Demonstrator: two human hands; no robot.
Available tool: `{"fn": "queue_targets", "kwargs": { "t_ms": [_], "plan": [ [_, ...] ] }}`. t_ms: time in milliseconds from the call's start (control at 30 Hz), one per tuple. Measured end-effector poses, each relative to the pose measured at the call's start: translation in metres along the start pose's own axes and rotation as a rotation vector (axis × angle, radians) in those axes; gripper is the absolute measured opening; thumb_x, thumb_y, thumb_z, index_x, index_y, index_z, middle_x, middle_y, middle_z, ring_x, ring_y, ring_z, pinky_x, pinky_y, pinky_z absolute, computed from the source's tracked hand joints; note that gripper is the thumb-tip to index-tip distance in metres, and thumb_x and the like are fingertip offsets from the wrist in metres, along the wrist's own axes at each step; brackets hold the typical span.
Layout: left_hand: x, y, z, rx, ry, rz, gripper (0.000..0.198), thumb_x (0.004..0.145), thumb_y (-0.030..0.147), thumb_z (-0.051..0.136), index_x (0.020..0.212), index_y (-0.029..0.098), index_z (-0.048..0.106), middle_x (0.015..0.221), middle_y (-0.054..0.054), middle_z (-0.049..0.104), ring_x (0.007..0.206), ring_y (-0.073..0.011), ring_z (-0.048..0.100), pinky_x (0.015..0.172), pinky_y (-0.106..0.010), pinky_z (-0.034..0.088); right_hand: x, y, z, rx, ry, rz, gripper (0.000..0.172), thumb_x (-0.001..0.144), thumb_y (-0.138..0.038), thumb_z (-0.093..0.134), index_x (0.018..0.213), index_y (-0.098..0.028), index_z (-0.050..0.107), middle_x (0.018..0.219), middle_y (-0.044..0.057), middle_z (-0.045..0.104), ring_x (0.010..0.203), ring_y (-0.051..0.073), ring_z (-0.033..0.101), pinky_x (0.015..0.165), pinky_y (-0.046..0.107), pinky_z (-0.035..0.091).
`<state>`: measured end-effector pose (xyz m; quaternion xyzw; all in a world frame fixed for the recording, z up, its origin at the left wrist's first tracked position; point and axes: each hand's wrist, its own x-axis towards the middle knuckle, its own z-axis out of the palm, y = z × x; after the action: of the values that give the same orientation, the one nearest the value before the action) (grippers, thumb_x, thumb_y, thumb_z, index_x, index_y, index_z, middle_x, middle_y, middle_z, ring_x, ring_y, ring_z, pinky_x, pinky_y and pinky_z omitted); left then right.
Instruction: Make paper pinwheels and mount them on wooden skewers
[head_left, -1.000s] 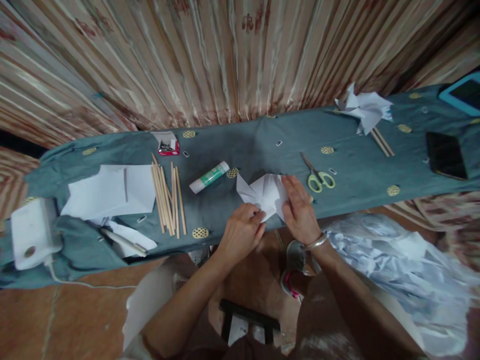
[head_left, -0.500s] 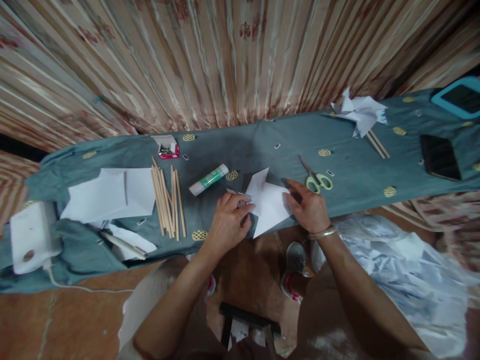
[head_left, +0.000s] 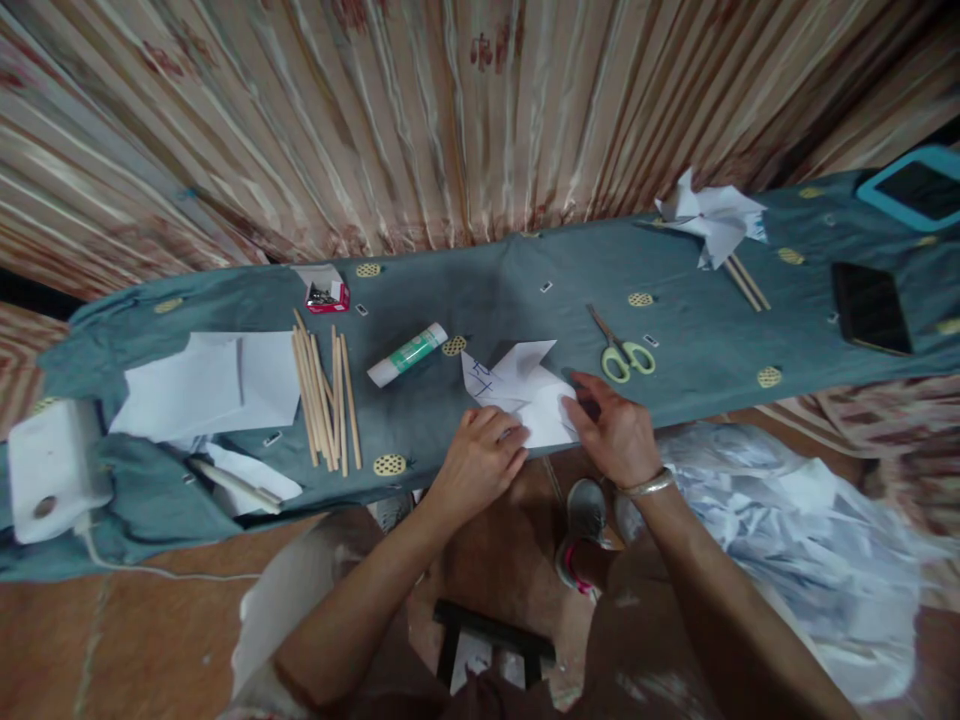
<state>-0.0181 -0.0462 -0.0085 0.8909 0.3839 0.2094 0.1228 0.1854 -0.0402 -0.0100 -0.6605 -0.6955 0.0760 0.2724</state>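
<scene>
A white paper pinwheel (head_left: 536, 390) lies at the front edge of the cloth-covered table, its corners partly folded and one blade showing blue writing. My left hand (head_left: 484, 455) is closed with its fingertips on the paper's near left corner. On the right side, my right hand (head_left: 616, 430) pinches the paper's edge between thumb and fingers; a silver bangle circles that wrist. Green-handled scissors (head_left: 619, 350) rest just beyond my right hand. To the left of the paper lies a glue stick (head_left: 409, 354) with a green label.
Wooden sticks (head_left: 322, 400), stacked paper sheets (head_left: 202, 385) and a red box of small metal pieces (head_left: 327, 292) are on the left. Finished-looking pinwheels (head_left: 712, 215), a phone (head_left: 871, 308) and a blue-framed tablet (head_left: 919, 190) lie right. A plastic bag of paper (head_left: 795, 540) stands below.
My left hand has moved down to the paper's near corner, and the blade with writing now shows. The paper has turned, while my right hand stays at its right edge.
</scene>
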Motion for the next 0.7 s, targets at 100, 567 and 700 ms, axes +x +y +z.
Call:
{"fn": "queue_targets", "kwargs": {
  "t_ms": [100, 567, 700],
  "plan": [
    [0.000, -0.003, 0.001, -0.125, 0.057, -0.022, 0.013, 0.086, 0.025, 0.061, 0.096, 0.017, 0.066, 0.094, -0.007, 0.067, 0.092, -0.0213, 0.058, 0.080, -0.037, 0.048, 0.000, 0.002, -0.002, 0.008, 0.031, -0.031, 0.042, 0.091, -0.044, 0.046, 0.114, -0.014, 0.065, 0.091, 0.012, 0.074, 0.082, 0.025, 0.069, 0.076, 0.038, 0.055],
    [-0.001, -0.040, -0.012, -0.386, 0.286, -0.353, 0.026, 0.084, 0.020, 0.061, 0.110, 0.022, 0.064, 0.121, -0.008, 0.059, 0.096, -0.0168, 0.062, 0.084, -0.034, 0.054, 0.003, 0.009, 0.002, 0.053, 0.003, -0.013, 0.039, 0.090, -0.042, 0.048, 0.117, -0.017, 0.063, 0.097, 0.011, 0.073, 0.083, 0.024, 0.068, 0.079, 0.040, 0.055],
    [0.008, -0.043, -0.008, -0.349, 0.214, -0.364, 0.008, 0.083, 0.020, 0.064, 0.087, 0.021, 0.071, 0.106, -0.005, 0.067, 0.103, -0.0205, 0.059, 0.095, -0.042, 0.045, 0.003, 0.009, 0.001, 0.069, 0.003, -0.022, 0.040, 0.090, -0.042, 0.048, 0.116, -0.015, 0.064, 0.097, 0.012, 0.073, 0.084, 0.024, 0.068, 0.079, 0.040, 0.055]
  ]
}}
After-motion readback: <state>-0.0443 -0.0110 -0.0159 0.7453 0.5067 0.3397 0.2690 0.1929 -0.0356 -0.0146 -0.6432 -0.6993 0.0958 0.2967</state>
